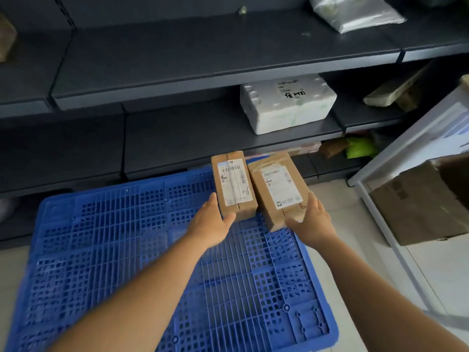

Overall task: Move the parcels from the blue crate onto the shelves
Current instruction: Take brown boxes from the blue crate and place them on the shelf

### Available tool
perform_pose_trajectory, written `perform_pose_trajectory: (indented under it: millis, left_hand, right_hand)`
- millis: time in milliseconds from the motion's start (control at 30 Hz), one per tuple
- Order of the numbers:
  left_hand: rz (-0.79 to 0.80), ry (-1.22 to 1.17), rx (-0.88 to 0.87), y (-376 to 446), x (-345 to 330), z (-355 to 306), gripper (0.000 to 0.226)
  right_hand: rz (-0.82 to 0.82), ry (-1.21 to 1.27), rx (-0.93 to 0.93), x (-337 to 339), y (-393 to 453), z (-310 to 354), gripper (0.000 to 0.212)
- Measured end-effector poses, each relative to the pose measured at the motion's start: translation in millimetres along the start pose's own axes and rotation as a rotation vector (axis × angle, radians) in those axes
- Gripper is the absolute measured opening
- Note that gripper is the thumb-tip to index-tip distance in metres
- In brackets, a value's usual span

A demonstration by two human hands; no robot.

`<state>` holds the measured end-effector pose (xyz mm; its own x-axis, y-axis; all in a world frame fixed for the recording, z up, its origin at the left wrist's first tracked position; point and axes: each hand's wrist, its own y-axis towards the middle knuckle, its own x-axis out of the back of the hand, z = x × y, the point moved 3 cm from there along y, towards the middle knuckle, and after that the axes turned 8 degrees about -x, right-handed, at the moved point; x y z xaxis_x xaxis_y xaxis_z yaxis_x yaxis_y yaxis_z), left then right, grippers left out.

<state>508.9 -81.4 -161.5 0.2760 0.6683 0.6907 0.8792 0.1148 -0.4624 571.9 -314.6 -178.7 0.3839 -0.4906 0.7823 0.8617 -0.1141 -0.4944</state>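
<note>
Two brown cardboard parcels sat side by side at the centre of the frame, above the far edge of the blue crate, whose gridded plastic surface filled the lower left. The left parcel bore a white shipping label with a barcode; the right parcel, taped across its top, carried a paler label and leaned slightly to the right. The left hand gripped the near end of the left parcel, thumb curled under its lower corner. The right hand held the near end of the right parcel in the same way. Behind them ran dark grey shelves. A white foam box stood on the middle shelf at centre right, and a silver mailer bag lay on the upper shelf at upper right.
</note>
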Motion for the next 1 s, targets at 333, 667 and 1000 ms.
perform_pose_trajectory:
  millis: [333,667,1000]
  left_hand:
    - [-0.11,-0.319,0.191,59,-40,8,0.057]
    - [-0.145,-0.648,0.173,58,-54,21,0.054]
    - [-0.414,-0.912,0.203,-21,-16,38,0.043]
  right_hand:
    - [0.217,0.208,-0.035,-10,87,-32,0.055]
    - [0.477,0.603,0.04,-26,93,-28,0.054]
    - [0.634,0.648,0.175,-24,42,15,0.037]
